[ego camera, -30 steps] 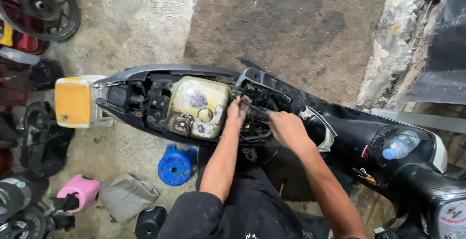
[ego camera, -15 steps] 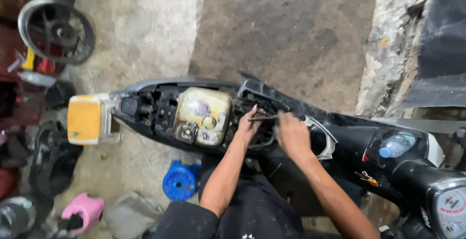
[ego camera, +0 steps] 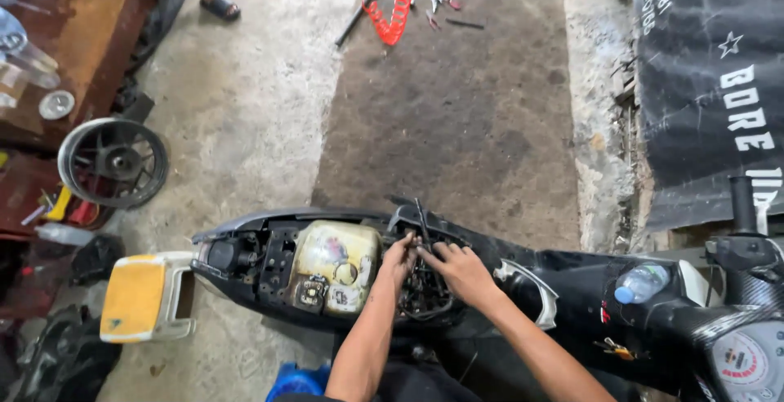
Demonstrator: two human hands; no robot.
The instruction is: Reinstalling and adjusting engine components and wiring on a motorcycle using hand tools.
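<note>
A: Wide look at the floor first. A loose black wheel (ego camera: 113,162) lies off to the left, a red coiled hose (ego camera: 394,10) and some small hand tools (ego camera: 452,0) sit at the far end of the concrete, and a black banner (ego camera: 709,84) hangs on the right.

B: And in the way?

A: Tangled black wiring and frame tubes (ego camera: 426,292) crowd the opening where the fingers work; the detail in there is too dark to read.

B: The scooter (ego camera: 572,304) itself?

A: It lies straight across the bottom of the view, long axis left to right, yellow tail plate (ego camera: 135,297) at the left, handlebar and dial at the right. The seat is off; a stained cream fuel tank (ego camera: 336,265) sits exposed in the middle, and a plastic bottle (ego camera: 642,283) rests near the front.

B: The hands?

A: Left hand (ego camera: 399,258) and right hand (ego camera: 460,269) are close together just right of the tank, fingers curled down into the bay. Whether they are gripping anything, I cannot tell.
</note>
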